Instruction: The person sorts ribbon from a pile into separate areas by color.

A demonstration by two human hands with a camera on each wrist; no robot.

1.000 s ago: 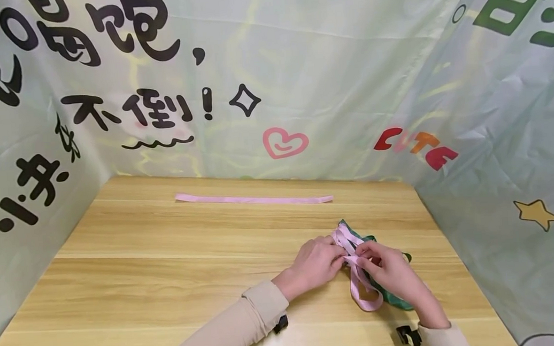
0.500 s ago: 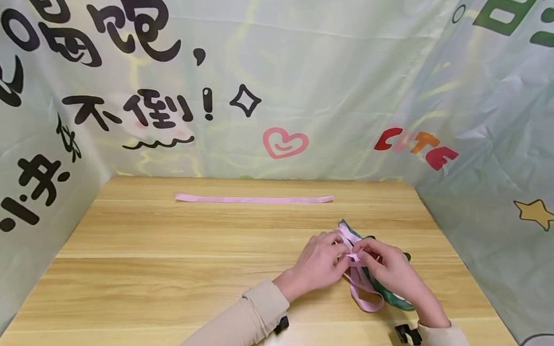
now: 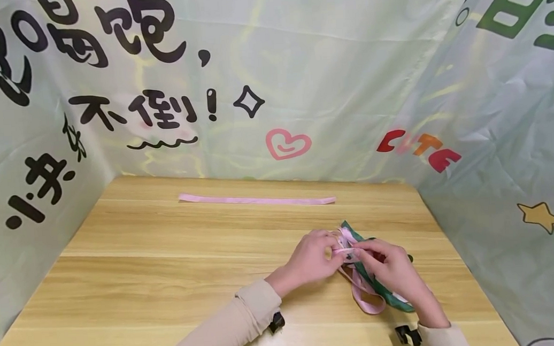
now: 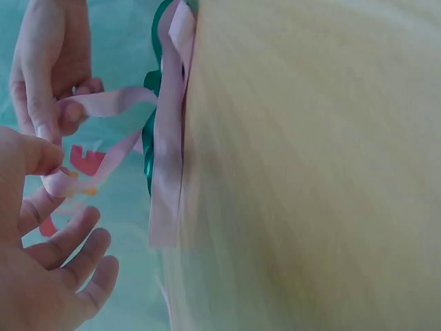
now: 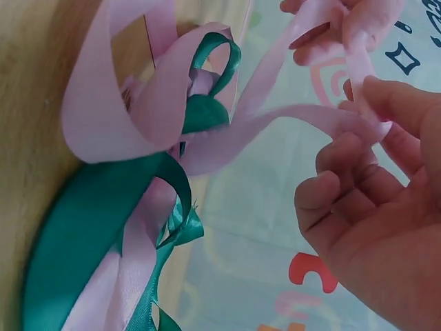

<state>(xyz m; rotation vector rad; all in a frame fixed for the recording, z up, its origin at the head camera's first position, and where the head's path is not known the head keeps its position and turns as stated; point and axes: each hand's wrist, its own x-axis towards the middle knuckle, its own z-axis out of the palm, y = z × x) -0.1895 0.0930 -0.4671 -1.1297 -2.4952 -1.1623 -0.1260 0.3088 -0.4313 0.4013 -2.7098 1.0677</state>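
Here, the left hand [image 3: 313,257] and right hand [image 3: 392,268] pinch a pink ribbon [image 3: 345,250] between them.

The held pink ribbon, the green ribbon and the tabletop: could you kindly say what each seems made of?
Held pink ribbon: probably satin-like fabric with a soft sheen; it bends in smooth curves. Green ribbon: likely satin too, since its folds catch highlights. Tabletop: wood or wood-look laminate, unclear which; grain lines and faint glare suggest a smooth finish.
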